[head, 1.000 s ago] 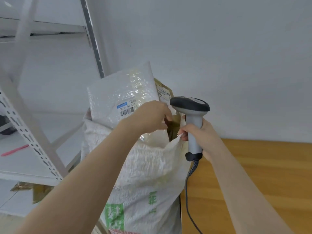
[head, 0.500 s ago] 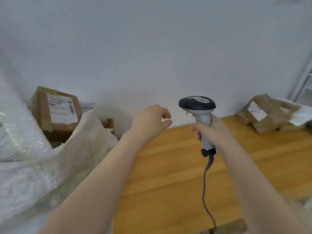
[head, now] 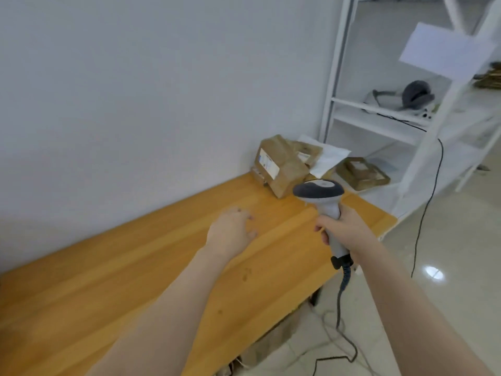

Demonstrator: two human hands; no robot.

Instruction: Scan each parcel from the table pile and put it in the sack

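My left hand (head: 230, 232) hangs empty over the bench (head: 135, 267), fingers loosely spread; my right hand (head: 344, 229) is wrapped round the barcode scanner (head: 318, 191); the parcel pile (head: 282, 165) sits at the bench's far end by the wall, ahead and right of both hands; the right is nearer but occupied, so I judge the left must reach; the sack is out of view.

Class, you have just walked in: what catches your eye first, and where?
The grey scanner, held upright in the right hand over the table. Beyond it, brown parcels piled at the far end by the wall. The left hand hovers empty above the wood.
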